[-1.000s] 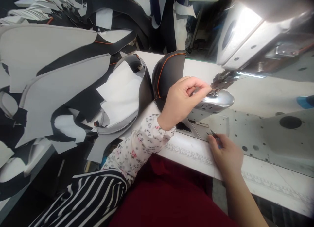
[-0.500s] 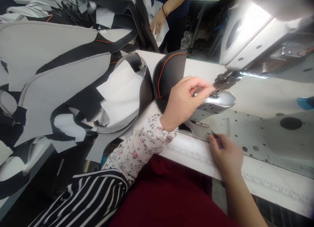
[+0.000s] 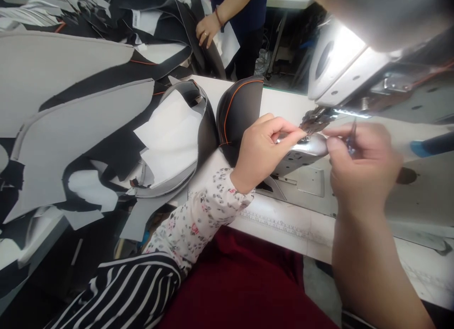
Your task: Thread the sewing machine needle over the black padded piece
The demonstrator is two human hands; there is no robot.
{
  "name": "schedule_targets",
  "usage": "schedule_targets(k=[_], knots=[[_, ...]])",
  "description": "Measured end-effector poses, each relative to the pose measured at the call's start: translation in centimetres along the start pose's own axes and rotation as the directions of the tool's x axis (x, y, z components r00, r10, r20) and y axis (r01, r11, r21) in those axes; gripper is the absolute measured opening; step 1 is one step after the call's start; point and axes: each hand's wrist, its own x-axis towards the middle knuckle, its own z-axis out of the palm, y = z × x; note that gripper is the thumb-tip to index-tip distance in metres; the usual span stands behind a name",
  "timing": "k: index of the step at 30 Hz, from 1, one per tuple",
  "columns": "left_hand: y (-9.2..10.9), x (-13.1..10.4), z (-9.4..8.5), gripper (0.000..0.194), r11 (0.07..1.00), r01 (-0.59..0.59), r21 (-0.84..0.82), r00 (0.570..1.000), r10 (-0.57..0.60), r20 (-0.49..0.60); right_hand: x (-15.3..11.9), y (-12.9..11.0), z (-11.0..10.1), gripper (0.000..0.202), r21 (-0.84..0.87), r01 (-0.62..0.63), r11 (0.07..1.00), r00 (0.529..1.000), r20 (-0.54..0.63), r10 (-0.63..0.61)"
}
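Observation:
My left hand [image 3: 264,146], in a floral sleeve cuff, is closed in a pinch beside the presser foot [image 3: 312,123] of a sewing machine [image 3: 340,73]. Whatever lies between its fingertips is too small to make out. On the other side of the foot is my right hand [image 3: 365,154], slightly blurred, its thumb and forefinger together near the needle area. Thread snips [image 3: 352,137] are held in that hand, their pointed metal end sticking up. Under both hands is the machine's shiny raised bed [image 3: 315,144]. A black curved piece with orange stitching [image 3: 244,106] stands behind my left hand.
Grey and black cut panels [image 3: 88,106] are heaped on the left. A rolled black piece with white lining [image 3: 173,135] stands beside the bed. A ruler strip [image 3: 273,222] runs along the front edge. Across the table, a co-worker's hand [image 3: 209,28] rests on black material.
My right hand has risen from the table's front edge to the needle area, bringing the snips. My left hand keeps its pinch by the foot. The co-worker's hand has shifted left in view.

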Motion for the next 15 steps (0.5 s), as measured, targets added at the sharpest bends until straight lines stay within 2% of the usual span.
schedule_targets(k=[2, 4, 11, 15], knots=[[-0.1, 0.0, 0.0, 0.011, 1.0, -0.014, -0.004, 1.0, 0.014, -0.008, 1.3, -0.8, 0.6, 0.014, 0.034, 0.046, 0.998, 0.999, 0.025, -0.047], [-0.2, 0.0, 0.1, 0.012, 0.999, -0.029, -0.016, 1.0, 0.029, -0.011, 1.6, -1.1, 0.9, 0.012, 0.066, 0.041, 0.997, 0.998, 0.05, -0.044], [-0.4, 0.0, 0.2, 0.011, 0.999, -0.011, -0.049, 1.0, 0.011, -0.012, 1.2, -1.4, 0.6, 0.009, 0.162, -0.101, 0.982, 0.99, 0.111, 0.084], [-0.2, 0.1, 0.1, 0.01, 0.999, 0.004, -0.044, 1.0, -0.004, -0.006, 1.2, -1.7, 0.6, 0.011, 0.159, -0.115, 0.981, 0.988, 0.118, 0.097]])
